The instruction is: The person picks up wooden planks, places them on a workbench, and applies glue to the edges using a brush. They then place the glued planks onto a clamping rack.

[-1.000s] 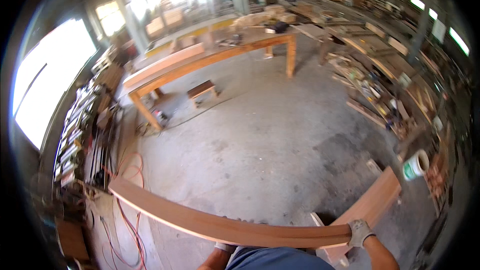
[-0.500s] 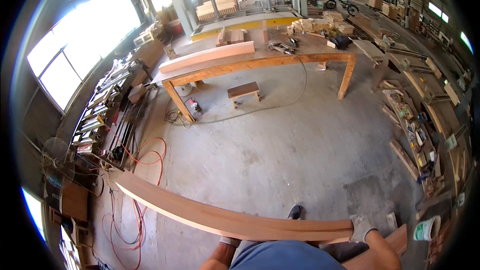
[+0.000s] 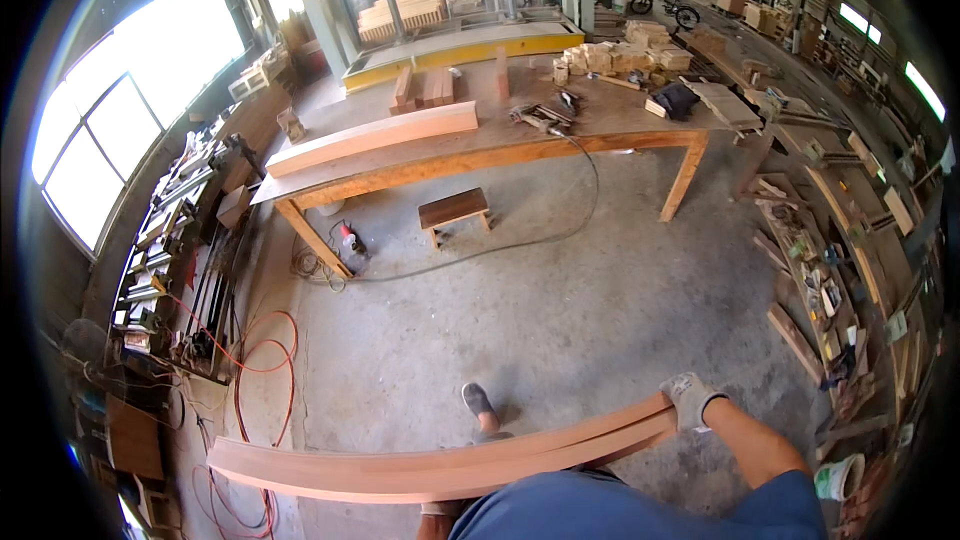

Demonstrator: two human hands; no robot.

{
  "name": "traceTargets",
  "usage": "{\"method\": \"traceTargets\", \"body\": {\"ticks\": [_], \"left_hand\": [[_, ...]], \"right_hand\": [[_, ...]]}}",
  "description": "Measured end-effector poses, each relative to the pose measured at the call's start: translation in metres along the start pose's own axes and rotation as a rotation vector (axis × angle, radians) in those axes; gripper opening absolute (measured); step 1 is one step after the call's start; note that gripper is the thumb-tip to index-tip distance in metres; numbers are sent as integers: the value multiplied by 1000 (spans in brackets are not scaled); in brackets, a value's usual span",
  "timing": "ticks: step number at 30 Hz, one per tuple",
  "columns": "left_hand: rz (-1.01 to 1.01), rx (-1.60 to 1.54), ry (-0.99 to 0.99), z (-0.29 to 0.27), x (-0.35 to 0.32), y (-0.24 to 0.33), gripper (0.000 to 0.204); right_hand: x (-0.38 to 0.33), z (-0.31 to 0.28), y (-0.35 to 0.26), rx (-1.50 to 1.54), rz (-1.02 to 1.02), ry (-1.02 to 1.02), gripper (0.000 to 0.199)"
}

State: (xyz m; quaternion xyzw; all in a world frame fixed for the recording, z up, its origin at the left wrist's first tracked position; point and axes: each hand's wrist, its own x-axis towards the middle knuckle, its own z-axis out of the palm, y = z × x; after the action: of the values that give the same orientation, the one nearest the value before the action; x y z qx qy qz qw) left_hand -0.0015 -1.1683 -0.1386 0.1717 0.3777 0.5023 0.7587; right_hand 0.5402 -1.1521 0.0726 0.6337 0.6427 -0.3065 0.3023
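Observation:
A long, curved reddish wooden plank (image 3: 430, 465) lies across the bottom of the view, in front of my body. My right hand (image 3: 690, 398), in a grey work glove, grips the plank's right end from above. Only a bit of my left hand (image 3: 438, 508) shows; it sits under the plank near its middle and carries it. My shoe (image 3: 480, 405) steps forward on the concrete floor just beyond the plank.
Ahead stands a long wooden workbench (image 3: 600, 140) with a thick beam (image 3: 370, 137), blocks and tools on it. Beneath it are a small stool (image 3: 455, 210) and a black cable. Orange cords (image 3: 262, 360) and racks line the left; wood scraps (image 3: 810, 290) and a white bucket (image 3: 838, 477) lie right.
I have walked toward the workbench, which now looks larger and nearer. The plank stays in both hands, and my right hand has slid a little inward along it.

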Motion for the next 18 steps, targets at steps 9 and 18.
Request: {"method": "traceTargets", "body": {"ticks": [9, 18], "left_hand": [[-25, -145, 69, 5, 177, 100, 43], [-98, -166, 13, 45, 356, 184, 42]], "right_hand": [[111, -59, 2, -63, 24, 71, 99], [133, -155, -56, 148, 99, 350, 79]]}}
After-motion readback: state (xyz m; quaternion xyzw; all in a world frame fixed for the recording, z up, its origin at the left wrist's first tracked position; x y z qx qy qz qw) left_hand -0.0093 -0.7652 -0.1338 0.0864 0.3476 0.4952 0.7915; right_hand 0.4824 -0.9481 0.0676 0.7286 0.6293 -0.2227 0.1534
